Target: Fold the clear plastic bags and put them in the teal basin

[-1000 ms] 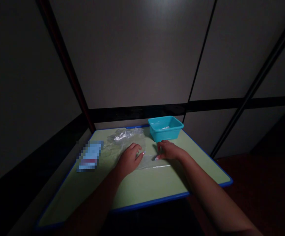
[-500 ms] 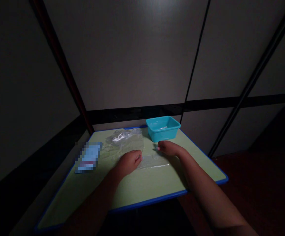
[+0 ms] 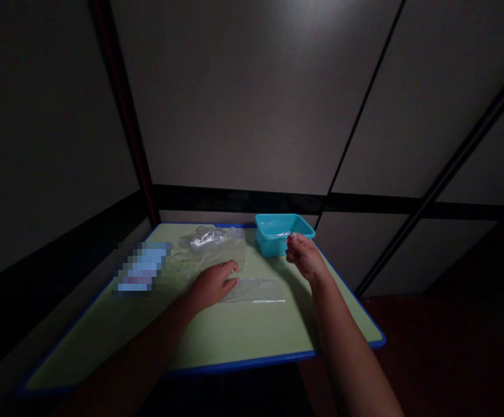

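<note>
Green table (image 3: 243,341), dim panelled wall (image 3: 243,116). Left fingers (image 3: 228,267) parted; right fingers (image 3: 294,249) apparently pressed together.

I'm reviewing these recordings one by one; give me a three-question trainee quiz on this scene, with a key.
1. True or false: the right hand has its fingers curled in.
2. Fill in: the table under the turquoise plastic basin has ____ edging.
3. Which is nearer the left hand: A) the basin, B) the flat clear plastic strip?

Key: 1. True. 2. Blue. 3. B.
</note>
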A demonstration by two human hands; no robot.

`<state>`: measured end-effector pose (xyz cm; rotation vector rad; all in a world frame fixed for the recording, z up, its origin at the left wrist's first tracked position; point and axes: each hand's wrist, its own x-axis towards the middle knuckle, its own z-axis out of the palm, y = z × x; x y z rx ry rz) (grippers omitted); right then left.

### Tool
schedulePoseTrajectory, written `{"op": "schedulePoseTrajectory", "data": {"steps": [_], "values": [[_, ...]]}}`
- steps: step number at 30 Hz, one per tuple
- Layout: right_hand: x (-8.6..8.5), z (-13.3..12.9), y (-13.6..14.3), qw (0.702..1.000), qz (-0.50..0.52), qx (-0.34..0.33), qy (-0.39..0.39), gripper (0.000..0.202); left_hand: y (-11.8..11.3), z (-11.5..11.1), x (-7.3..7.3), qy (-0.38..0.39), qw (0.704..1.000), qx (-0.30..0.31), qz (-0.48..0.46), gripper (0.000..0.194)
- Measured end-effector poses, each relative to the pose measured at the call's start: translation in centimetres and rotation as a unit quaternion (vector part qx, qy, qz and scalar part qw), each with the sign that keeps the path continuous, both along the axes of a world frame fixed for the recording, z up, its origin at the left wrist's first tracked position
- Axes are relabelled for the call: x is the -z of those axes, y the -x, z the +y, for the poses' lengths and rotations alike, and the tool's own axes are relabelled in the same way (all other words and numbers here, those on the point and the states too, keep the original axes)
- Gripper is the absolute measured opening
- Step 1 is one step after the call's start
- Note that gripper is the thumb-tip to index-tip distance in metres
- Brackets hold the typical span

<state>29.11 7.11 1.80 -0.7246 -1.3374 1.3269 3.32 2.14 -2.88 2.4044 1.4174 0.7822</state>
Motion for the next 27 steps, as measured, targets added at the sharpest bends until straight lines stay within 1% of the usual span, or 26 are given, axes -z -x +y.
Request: {"op": "schedulePoseTrajectory", "data": {"steps": [4, 7, 9, 10, 11, 12, 13, 15, 16, 17, 18, 21, 23, 25, 27], "values": [[-0.2, -0.2, 0.4, 0.998, 0.032, 0.045, -0.011, 0.042, -0.1, -0.1, 0.0, 0.013, 1.000, -0.009, 0.009, 0.016], [-0.3, -0.3, 0.5, 0.998, 0.034, 0.053, -0.021, 0.041, -0.2, -0.4, -0.4, 0.024, 0.999, -0.017, 0.027, 0.015], [-0.1, -0.2, 0.6, 0.998, -0.018, 0.050, -0.028, 0.041, -0.2, -0.5, -0.5, 0.033, 0.998, -0.017, 0.046, 0.014], [0.2, -0.1, 0.7, 0.995, -0.071, 0.051, -0.040, 0.041, -0.3, -0.6, -0.5, 0.036, 0.998, -0.014, 0.054, 0.014], [0.6, 0.0, 0.8, 0.986, -0.144, 0.056, -0.059, 0.040, -0.3, -0.6, -0.5, 0.037, 0.998, -0.012, 0.059, 0.014], [1.0, 0.1, 1.0, 0.967, -0.233, 0.062, -0.082, 0.039, -0.2, -0.6, -0.5, 0.035, 0.997, -0.009, 0.062, 0.014], [1.4, 0.2, 1.2, 0.934, -0.333, 0.070, -0.107, 0.035, -0.2, -0.6, -0.5, 0.031, 0.998, -0.008, 0.062, 0.013], [2.2, 0.2, 1.5, 0.843, -0.513, 0.082, -0.142, 0.027, -0.1, -0.6, -0.5, 0.025, 0.998, -0.014, 0.063, 0.013], [2.5, 0.1, 1.6, 0.802, -0.573, 0.080, -0.150, 0.023, -0.1, -0.6, -0.5, 0.023, 0.998, -0.018, 0.064, 0.014], [2.7, 0.0, 1.7, 0.774, -0.611, 0.072, -0.152, 0.022, 0.0, -0.6, -0.6, 0.022, 0.997, -0.023, 0.065, 0.014], [2.9, -0.1, 1.7, 0.761, -0.628, 0.059, -0.152, 0.023, 0.0, -0.7, -0.7, 0.023, 0.997, -0.027, 0.066, 0.015], [2.8, -0.4, 1.7, 0.763, -0.627, 0.020, -0.155, 0.035, -0.1, -0.8, -0.7, 0.028, 0.996, -0.023, 0.081, 0.016], [2.7, -0.4, 1.5, 0.757, -0.635, 0.000, -0.152, 0.041, -0.1, -0.9, -0.6, 0.033, 0.994, -0.009, 0.100, 0.015], [2.7, -0.4, 1.3, 0.745, -0.650, -0.012, -0.152, 0.045, -0.2, -0.9, -0.5, 0.038, 0.992, 0.001, 0.119, 0.017], [2.7, -0.3, 1.1, 0.736, -0.659, -0.011, -0.157, 0.048, -0.2, -1.0, -0.5, 0.046, 0.990, 0.006, 0.134, 0.021]]}}
